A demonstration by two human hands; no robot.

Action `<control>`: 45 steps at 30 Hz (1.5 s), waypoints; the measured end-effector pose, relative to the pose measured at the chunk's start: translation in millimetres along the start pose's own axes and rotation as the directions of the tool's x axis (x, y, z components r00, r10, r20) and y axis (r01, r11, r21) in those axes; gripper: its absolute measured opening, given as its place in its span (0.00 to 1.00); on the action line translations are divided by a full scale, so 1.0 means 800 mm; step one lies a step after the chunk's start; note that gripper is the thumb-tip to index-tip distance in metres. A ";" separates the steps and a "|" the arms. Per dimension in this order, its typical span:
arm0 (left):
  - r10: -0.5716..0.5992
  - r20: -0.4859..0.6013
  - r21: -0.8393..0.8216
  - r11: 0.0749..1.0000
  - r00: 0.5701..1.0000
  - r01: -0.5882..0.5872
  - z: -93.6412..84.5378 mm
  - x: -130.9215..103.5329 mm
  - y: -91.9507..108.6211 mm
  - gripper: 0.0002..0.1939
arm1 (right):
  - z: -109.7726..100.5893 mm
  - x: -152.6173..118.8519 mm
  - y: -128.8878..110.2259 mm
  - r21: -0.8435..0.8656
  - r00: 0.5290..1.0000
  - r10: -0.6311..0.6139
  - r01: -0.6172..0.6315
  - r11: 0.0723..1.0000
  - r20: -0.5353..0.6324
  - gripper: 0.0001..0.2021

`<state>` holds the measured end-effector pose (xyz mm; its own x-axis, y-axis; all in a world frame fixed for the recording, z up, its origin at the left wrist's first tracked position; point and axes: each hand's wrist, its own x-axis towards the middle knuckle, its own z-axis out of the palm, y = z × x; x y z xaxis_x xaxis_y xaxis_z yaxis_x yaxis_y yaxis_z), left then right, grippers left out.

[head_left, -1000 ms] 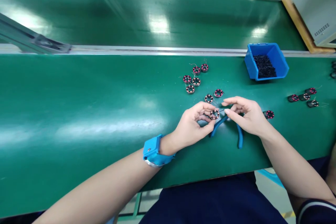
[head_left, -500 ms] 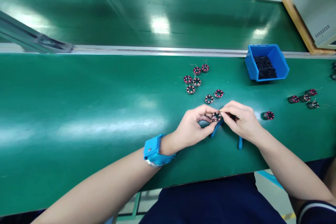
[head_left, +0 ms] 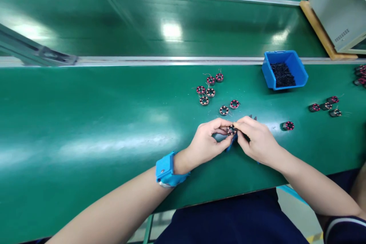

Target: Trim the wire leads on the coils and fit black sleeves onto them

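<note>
The ring (head_left: 231,130) is held above the bench (head_left: 114,122), between the two hands, its open face turned up toward the camera. The left hand (head_left: 208,139) grips it, thumb on the near side and fingers on the far side, so that the ring sits at the fingertips, to the right of the palm. The right hand (head_left: 259,139) is at the ring's right edge, fingertips bent in and appearing to touch it; whether they grasp the ring itself or something small on it cannot be told. Pliers (head_left: 228,147) lie under the hands, largely covered, with part of a blue handle and the dark tips showing. Just beyond the hands, two rings (head_left: 224,110) lie close together. Farther off and to the left is a cluster of five rings (head_left: 210,92), thin wire ends visible on several. To the right of the right hand, near it, a single ring (head_left: 288,126) rests on the bench; a group of four (head_left: 326,106) lies farther right, and more parts (head_left: 360,80) are cut off by the picture's edge. A blue bin (head_left: 268,72) holding thin black pieces (head_left: 283,75) stands near the rail (head_left: 171,61). The left wrist bears a blue band (head_left: 166,169).
</note>
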<state>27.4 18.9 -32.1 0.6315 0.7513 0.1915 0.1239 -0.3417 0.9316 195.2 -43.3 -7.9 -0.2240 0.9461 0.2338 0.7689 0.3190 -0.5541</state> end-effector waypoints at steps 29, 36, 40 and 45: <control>0.112 0.645 0.597 0.543 0.756 -0.591 0.123 0.125 0.068 0.16 | -0.122 0.116 0.161 -0.464 0.758 0.638 -0.617 0.636 -0.135 0.15; 0.150 0.541 0.550 0.682 0.827 -0.483 0.144 0.123 0.061 0.09 | -0.119 0.118 0.172 -0.402 0.782 0.604 -0.608 0.684 -0.155 0.10; 0.166 0.424 0.509 0.770 0.890 -0.385 0.129 0.105 0.059 0.09 | -0.129 0.111 0.169 -0.331 0.805 0.544 -0.594 0.733 -0.237 0.10; -0.033 0.007 -0.020 0.999 0.999 0.033 0.055 0.045 0.042 0.11 | -0.097 0.068 0.107 0.323 0.827 0.465 -0.367 0.872 -0.316 0.12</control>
<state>88.3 9.5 -7.8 0.6322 0.7584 0.1587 0.1296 -0.3055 0.9433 295.4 31.0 19.4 0.3608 0.9134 0.1883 0.5596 -0.0505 -0.8272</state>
